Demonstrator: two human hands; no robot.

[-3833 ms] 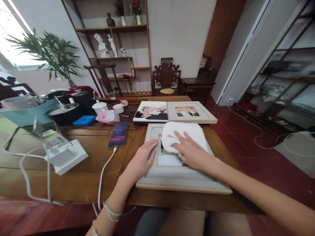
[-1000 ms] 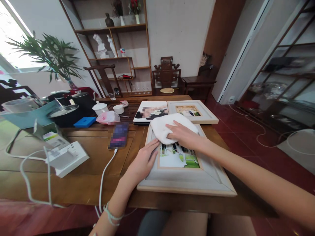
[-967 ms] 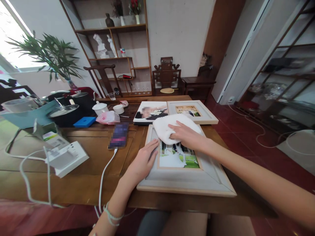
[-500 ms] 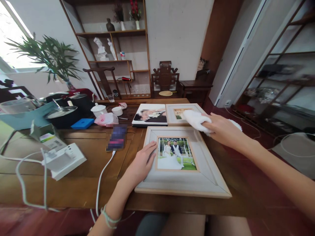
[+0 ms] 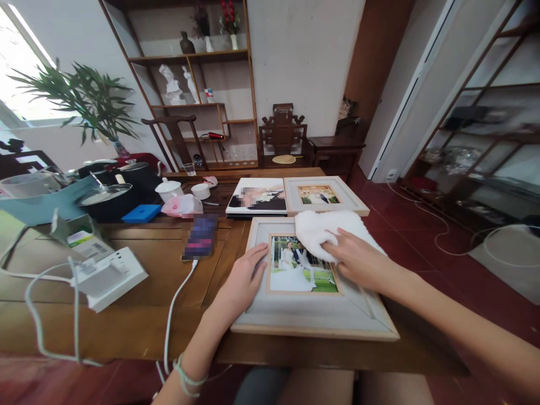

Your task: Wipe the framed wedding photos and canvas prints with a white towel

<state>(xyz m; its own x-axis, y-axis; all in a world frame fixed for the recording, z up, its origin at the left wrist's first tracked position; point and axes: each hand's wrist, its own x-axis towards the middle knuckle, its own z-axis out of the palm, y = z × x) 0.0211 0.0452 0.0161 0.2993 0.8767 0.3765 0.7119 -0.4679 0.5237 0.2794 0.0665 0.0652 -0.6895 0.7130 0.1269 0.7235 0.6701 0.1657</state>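
Note:
A picture frame (image 5: 310, 312) with a wide pale border and a wedding photo lies flat at the table's near edge. My left hand (image 5: 247, 277) rests on its left side, fingers stretched out flat along the border. In my right hand (image 5: 352, 254) is a white cloth (image 5: 314, 232), bunched under the fingers. The cloth lies over the upper right of the frame and hides part of the photo's top. Just behind are a second, similar frame (image 5: 354, 199) with a photo and a photo album or panel (image 5: 255, 188).
Left on the wooden table (image 5: 169, 332) are a phone (image 5: 201, 236) on a white cable, a white box (image 5: 116, 278), a blue box (image 5: 141, 212), a pink-white bag (image 5: 182, 206), a lidded white cup (image 5: 169, 188) and a black pan (image 5: 105, 199). Chairs and shelves stand behind.
My right hand has brought the white cloth from above the rear frame back toward me, onto the near frame's upper right. My left hand stays where it was.

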